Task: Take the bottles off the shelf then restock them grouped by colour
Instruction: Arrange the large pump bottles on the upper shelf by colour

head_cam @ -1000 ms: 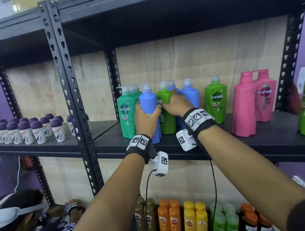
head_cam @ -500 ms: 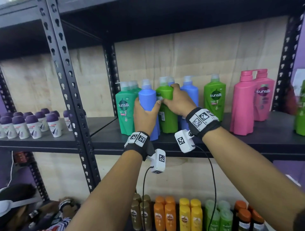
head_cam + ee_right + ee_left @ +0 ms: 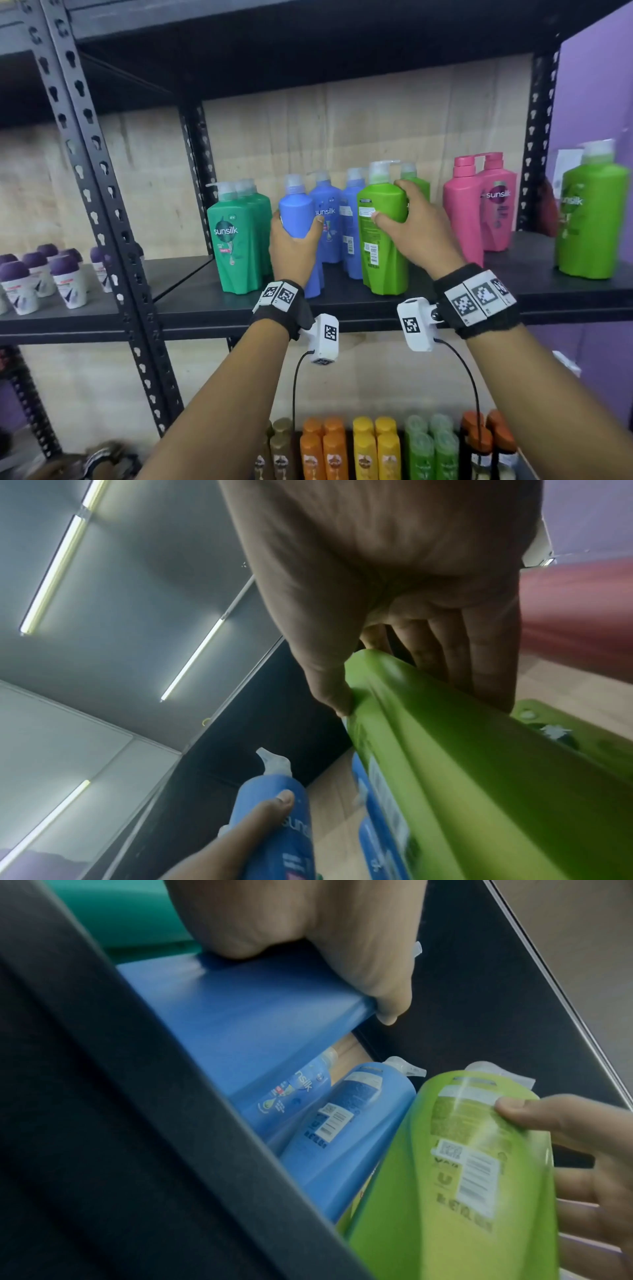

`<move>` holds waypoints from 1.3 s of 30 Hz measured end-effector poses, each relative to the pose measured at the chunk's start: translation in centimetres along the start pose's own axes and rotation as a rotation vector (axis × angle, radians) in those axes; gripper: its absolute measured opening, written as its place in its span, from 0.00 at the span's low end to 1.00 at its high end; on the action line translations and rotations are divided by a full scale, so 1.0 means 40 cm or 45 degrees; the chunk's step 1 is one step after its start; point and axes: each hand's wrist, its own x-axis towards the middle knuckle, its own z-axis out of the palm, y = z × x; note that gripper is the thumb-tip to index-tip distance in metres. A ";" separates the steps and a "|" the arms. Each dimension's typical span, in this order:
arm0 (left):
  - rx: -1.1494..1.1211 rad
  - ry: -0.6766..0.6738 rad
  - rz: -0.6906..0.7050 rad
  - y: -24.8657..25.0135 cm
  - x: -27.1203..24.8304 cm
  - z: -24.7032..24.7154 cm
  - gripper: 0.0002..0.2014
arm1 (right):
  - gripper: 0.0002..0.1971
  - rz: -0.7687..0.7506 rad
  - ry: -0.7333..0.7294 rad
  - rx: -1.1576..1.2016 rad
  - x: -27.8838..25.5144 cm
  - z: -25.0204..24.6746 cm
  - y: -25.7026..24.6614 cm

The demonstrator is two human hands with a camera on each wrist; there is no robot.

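The left hand (image 3: 293, 245) is gripping a blue bottle (image 3: 297, 219), fingers and thumb wrapped round its body, just beside the teal bottles (image 3: 236, 240). The right hand (image 3: 416, 228) is clamping a lime bottle (image 3: 382, 240), thumb on the back label and fingers curled round the far edge; this bottle is standing at the front of the shelf (image 3: 342, 308), tilting slightly. Behind both, 2 more blue bottles (image 3: 329, 219) are standing close together, with another lime one partly hidden behind the right hand. The pink bottles (image 3: 479, 205) are standing further right.

The risk is crowding: both hands are working close together among tightly packed bottles, so sliding either one sideways is likely to knock a neighbour over. The lime bottle, sitting near the front, could tip off if the grip slips.
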 end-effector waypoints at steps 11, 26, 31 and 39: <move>0.003 -0.029 -0.004 -0.014 -0.002 0.021 0.24 | 0.34 0.045 0.034 -0.094 -0.010 -0.031 0.046; -0.030 -0.065 0.027 -0.013 -0.009 0.013 0.25 | 0.35 0.082 0.031 -0.039 0.020 -0.018 0.049; -0.072 -0.111 -0.061 -0.043 -0.036 -0.001 0.33 | 0.31 0.051 0.085 -0.208 0.008 -0.036 0.037; -0.151 -0.155 -0.193 -0.052 -0.050 -0.009 0.38 | 0.10 -0.109 0.158 -0.200 0.002 -0.011 -0.035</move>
